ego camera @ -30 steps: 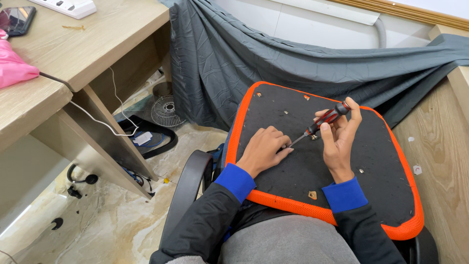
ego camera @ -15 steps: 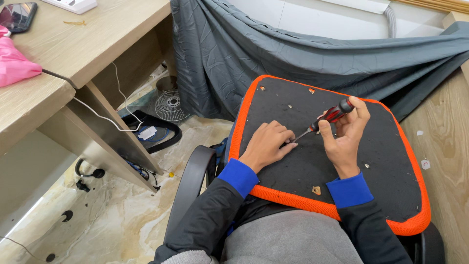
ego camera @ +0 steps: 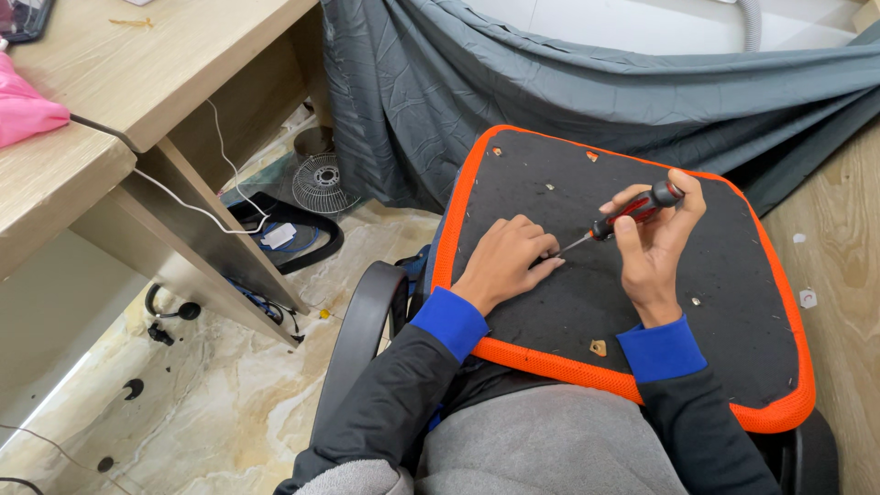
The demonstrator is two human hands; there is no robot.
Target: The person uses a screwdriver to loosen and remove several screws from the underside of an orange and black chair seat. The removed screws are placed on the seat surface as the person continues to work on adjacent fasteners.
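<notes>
A seated person is balancing an upturned black seat panel with a bright orange mesh rim (ego camera: 541, 362) across the lap. The right hand (ego camera: 658, 247) is closing its fingers around a red-and-black-handled screwdriver (ego camera: 629, 212), angling the metal tip down toward the panel's middle. The left hand (ego camera: 504, 261) is lying palm-down on the black fabric, fingers loosely together and holding nothing, fingertips just beside the tip. A small tan tab (ego camera: 598, 347) is sitting near the panel's near edge. A light wooden counter (ego camera: 165, 73) is standing to the left, grey cloth (ego camera: 550, 92) draping beyond the far edge.
</notes>
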